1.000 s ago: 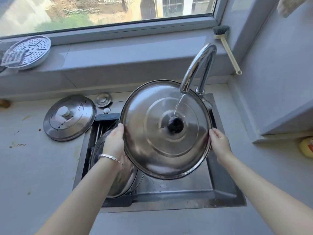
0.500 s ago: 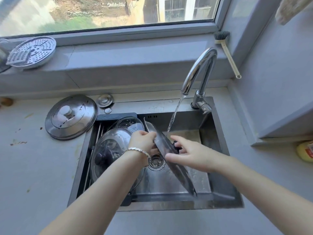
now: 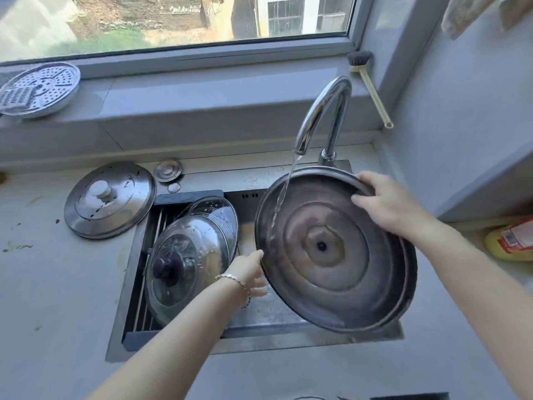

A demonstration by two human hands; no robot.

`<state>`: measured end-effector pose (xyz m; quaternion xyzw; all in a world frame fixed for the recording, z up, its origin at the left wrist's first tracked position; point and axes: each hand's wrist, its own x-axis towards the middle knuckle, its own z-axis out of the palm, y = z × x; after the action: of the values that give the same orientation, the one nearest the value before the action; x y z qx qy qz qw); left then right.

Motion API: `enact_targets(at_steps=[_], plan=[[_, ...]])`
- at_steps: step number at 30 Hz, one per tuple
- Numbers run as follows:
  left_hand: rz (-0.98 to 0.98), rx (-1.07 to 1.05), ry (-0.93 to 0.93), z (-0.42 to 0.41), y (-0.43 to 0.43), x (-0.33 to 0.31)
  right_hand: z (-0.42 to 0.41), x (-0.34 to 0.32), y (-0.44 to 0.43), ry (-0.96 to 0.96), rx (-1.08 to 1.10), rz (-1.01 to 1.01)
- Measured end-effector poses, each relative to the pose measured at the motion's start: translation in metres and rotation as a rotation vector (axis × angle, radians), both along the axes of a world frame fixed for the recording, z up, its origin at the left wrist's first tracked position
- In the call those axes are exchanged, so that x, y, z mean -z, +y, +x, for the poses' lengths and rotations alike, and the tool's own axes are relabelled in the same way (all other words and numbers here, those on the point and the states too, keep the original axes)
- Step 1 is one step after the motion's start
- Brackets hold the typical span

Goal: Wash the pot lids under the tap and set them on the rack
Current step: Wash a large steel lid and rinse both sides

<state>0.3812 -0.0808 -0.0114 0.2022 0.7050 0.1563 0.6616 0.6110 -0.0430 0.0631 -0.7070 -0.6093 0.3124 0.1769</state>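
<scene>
L hand (image 3: 248, 274) holds the low left rim of the big round steel lid (image 3: 331, 255). R hand (image 3: 388, 204) curls over its top rim. Lid tips over the sink (image 3: 288, 340), dull ringed inside up, water hitting it. Wet glass lids (image 3: 187, 255) lean in the rack (image 3: 141, 298) beside it. Behind: shiny bent tap (image 3: 320, 116), flat steel lid (image 3: 109, 200) on counter (image 3: 57, 284), holey plate (image 3: 40, 88) on sill.
</scene>
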Motion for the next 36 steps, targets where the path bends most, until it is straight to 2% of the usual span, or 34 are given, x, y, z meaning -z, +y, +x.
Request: enact_targets(at_steps=[4,8,11,14,17,20,23,26,30,34,36], plan=[[-0.085,-0.064,-0.015,-0.006,-0.009,0.019,0.019,0.018,0.007,0.311,0.291,-0.091],[-0.008,-0.168,-0.027,-0.029,0.002,0.041,0.027,0.039,-0.002,0.531,0.511,-0.206],[0.120,-0.181,-0.005,-0.050,0.020,0.025,0.028,0.062,-0.013,0.659,0.646,-0.370],[0.256,-0.159,0.076,-0.058,0.038,-0.016,0.012,0.086,-0.029,0.763,0.690,-0.525],[0.412,-0.087,0.196,-0.062,0.051,-0.040,-0.017,0.110,-0.042,0.948,0.694,-0.568],[0.616,0.016,0.355,-0.063,0.049,-0.066,-0.043,0.127,-0.046,1.129,0.713,-0.547],[0.665,-0.031,0.382,-0.074,0.048,-0.063,-0.055,0.129,-0.040,1.262,0.706,-0.457],[0.641,-0.123,0.332,-0.086,0.050,-0.051,-0.047,0.117,-0.024,1.248,0.657,-0.272],[0.474,-0.284,0.079,-0.085,0.051,-0.027,-0.025,0.075,0.000,1.058,0.537,-0.083],[0.314,-0.256,-0.001,-0.072,0.056,-0.006,-0.008,0.030,0.023,0.756,0.384,0.049],[0.241,-0.195,0.040,-0.069,0.060,0.008,-0.001,0.015,0.031,0.641,0.346,0.063]])
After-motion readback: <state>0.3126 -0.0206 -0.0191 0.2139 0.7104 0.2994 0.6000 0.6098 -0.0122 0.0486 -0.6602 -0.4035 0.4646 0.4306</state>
